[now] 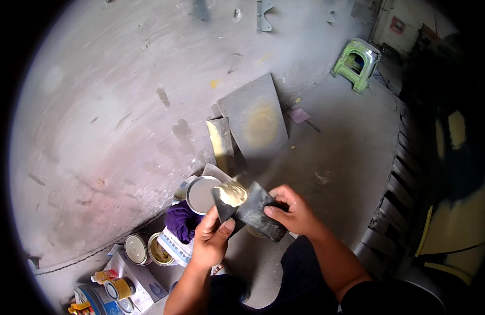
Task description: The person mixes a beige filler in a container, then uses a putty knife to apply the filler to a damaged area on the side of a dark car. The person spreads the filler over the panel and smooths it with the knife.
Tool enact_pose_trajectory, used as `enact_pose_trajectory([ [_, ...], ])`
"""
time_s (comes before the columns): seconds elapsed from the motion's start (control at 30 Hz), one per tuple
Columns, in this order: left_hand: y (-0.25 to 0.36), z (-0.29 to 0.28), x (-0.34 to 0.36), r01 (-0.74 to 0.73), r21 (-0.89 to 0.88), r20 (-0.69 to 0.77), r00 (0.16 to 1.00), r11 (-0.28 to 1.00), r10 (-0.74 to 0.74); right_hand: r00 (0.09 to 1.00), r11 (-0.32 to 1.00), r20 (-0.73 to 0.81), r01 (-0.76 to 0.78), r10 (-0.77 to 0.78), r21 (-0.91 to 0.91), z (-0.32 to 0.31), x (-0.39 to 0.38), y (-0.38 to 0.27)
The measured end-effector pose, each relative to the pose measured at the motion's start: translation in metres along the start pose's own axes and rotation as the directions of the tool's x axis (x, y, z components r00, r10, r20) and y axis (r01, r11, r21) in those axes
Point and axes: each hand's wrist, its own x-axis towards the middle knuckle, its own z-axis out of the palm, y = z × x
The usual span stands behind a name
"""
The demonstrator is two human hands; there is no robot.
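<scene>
The left hand (210,245) pinches a black scraper (225,211) with creamy paste (232,194) by its top edge; the right hand (295,212) pinches a gray scraper (257,211).

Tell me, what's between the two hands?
In the head view, two dark flat plates and creamy paste lie between left hand and right hand.

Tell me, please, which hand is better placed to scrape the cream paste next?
Probably the right hand: its dark plate lies beside the cream paste, while the left hand holds another plate, seemingly carrying it.
</scene>
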Motion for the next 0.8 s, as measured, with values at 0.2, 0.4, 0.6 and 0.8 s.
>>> enact_pose_trajectory([
  [0.2, 0.003, -0.005, 0.006, -0.194, 0.651, 0.161, 0.98, 0.734, 0.116, 0.995, 0.997, 0.065, 0.07, -0.071, 0.015, -0.01, 0.013, -0.017],
  [0.4, 0.0, -0.036, 0.009, 0.146, 0.471, 0.116, 0.967, 0.87, -0.225, 0.931, 0.892, 0.094, 0.364, -0.352, -0.269, -0.025, 0.022, -0.063],
  [0.6, 0.001, -0.048, 0.007, 0.246, 0.032, 0.166, 0.954, 0.969, -0.248, 0.733, 0.71, 0.411, 0.661, -0.541, -0.244, -0.004, 0.017, -0.074],
  [0.8, 0.001, -0.039, 0.006, 0.239, 0.01, 0.167, 0.957, 0.971, -0.237, 0.752, 0.563, 0.503, 0.655, -0.425, -0.504, -0.023, 0.02, -0.047],
])
